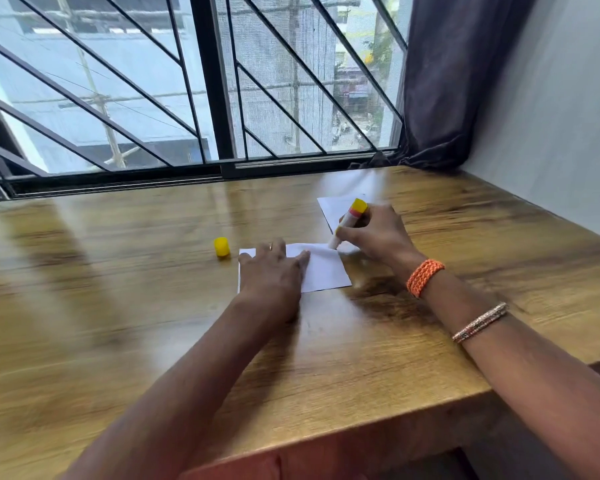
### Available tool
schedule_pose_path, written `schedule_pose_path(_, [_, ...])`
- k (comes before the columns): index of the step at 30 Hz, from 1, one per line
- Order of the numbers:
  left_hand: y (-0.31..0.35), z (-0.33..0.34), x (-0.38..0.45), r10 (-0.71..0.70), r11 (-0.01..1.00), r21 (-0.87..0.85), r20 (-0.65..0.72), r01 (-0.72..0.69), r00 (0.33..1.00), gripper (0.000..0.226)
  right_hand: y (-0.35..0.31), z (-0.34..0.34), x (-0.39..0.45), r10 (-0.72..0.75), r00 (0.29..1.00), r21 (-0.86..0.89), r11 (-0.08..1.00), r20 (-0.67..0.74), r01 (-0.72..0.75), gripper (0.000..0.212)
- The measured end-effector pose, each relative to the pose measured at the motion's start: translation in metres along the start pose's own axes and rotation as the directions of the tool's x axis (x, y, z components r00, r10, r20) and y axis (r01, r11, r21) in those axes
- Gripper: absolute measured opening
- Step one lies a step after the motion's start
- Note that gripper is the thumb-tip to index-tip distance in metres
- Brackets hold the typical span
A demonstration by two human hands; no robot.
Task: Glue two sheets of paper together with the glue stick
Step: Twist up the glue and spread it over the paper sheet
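A white sheet of paper (326, 271) lies flat on the wooden table (153, 306). My left hand (272, 271) presses down on its left half with straight fingers. My right hand (374, 233) grips a white glue stick (347, 221) with a yellow end, tilted, its tip touching the sheet's far right corner. A second white sheet (335, 209) lies just beyond, partly hidden behind my right hand. The yellow cap (221, 246) of the glue stick stands on the table, left of the near sheet.
A barred window (205, 81) runs along the table's far edge. A dark curtain (447, 81) hangs at the back right beside a grey wall (551, 133). The table's near edge drops off at the lower right.
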State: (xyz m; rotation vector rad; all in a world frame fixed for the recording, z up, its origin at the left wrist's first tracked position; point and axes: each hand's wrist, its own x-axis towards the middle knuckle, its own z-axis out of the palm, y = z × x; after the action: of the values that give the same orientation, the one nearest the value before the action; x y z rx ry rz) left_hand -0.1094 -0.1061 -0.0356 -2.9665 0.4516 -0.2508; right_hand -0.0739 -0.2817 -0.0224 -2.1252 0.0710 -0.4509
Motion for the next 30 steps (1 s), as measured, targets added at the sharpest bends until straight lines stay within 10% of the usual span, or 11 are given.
schedule_pose_path(30, [0.012,0.007,0.008,0.011,0.982,-0.189,-0.094,-0.029,0.996,0.039,-0.005,-0.018,-0.039,0.054,0.998,-0.028,0.998,0.018,-0.053,0.01])
